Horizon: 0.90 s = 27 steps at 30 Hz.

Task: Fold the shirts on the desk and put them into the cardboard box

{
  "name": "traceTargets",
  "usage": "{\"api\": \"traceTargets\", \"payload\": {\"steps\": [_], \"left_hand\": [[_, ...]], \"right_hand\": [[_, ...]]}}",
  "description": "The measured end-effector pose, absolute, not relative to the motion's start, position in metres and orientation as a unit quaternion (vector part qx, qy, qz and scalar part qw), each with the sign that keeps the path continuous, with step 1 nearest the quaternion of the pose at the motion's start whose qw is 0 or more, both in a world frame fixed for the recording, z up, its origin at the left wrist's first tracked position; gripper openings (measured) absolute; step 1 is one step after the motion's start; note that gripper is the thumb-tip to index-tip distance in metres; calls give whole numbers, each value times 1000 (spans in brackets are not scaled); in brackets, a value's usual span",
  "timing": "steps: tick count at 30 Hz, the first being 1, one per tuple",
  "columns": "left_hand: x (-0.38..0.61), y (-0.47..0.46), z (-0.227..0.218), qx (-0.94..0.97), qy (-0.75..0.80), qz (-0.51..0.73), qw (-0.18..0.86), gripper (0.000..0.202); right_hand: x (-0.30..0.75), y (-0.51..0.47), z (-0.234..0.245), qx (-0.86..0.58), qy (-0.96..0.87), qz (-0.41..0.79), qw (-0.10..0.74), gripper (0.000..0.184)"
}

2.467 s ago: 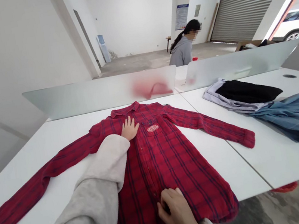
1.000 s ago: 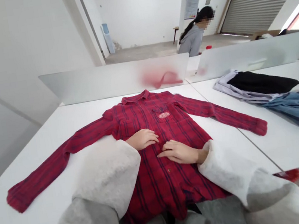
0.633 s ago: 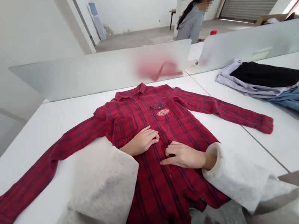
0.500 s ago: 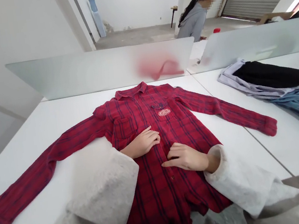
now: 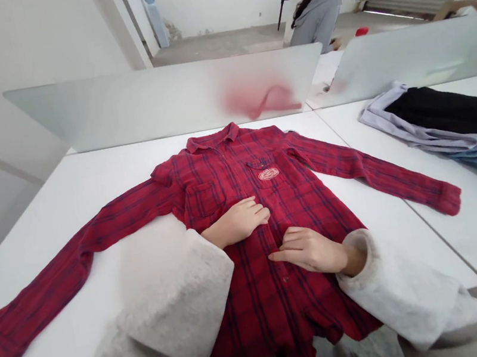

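Shirt (image 5: 219, 169): red plaid, 1 piece, lying front up on the table (image 5: 84, 178), collar at 12 o'clock, hem hanging over the near edge at 6 o'clock, sleeves spread toward 8 and 3 o'clock. Left hand (image 5: 240, 221): palm down on the shirt's chest just left of the button strip, fingers together and stretched out, gripping nothing. Right hand (image 5: 306, 249): palm down on the shirt at 5 o'clock of the left hand, near it but apart, fingers loosely bent, forefinger pointing at the button strip, gripping nothing. Divider (image 5: 118, 107): frosted, upright along the table's far edge at 12 o'clock. Clothes pile (image 5: 438, 123): black, lilac and blue pieces on the next table at 3 o'clock, well apart from the shirt. Person (image 5: 315, 9): in grey, behind the divider at 1 o'clock.
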<state>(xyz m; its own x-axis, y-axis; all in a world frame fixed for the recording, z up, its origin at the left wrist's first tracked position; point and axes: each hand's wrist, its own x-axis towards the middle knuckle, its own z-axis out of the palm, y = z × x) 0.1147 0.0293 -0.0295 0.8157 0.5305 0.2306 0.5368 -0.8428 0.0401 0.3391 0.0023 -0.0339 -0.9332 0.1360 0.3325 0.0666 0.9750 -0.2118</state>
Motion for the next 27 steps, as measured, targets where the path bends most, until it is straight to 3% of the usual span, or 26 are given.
{"api": "traceTargets", "payload": {"steps": [5,11,16,22,27], "left_hand": [[118,28,-39,-950,-285,-118,42,31],[117,28,-47,-937,-303,-174,4,30],[111,31,-37,-899,-398,-180,28,39],[78,34,-24,-721,-688,-37,69,58],[65,36,-35,-679,-732,27,54,71]], "right_hand": [[339,2,-31,-56,-977,109,177,31],[338,-1,-29,-82,-969,121,200,27],[335,0,-34,-151,-981,90,87,49],[335,0,-36,-166,-980,97,45,55],[335,-1,-35,-205,-974,83,57,58]]}}
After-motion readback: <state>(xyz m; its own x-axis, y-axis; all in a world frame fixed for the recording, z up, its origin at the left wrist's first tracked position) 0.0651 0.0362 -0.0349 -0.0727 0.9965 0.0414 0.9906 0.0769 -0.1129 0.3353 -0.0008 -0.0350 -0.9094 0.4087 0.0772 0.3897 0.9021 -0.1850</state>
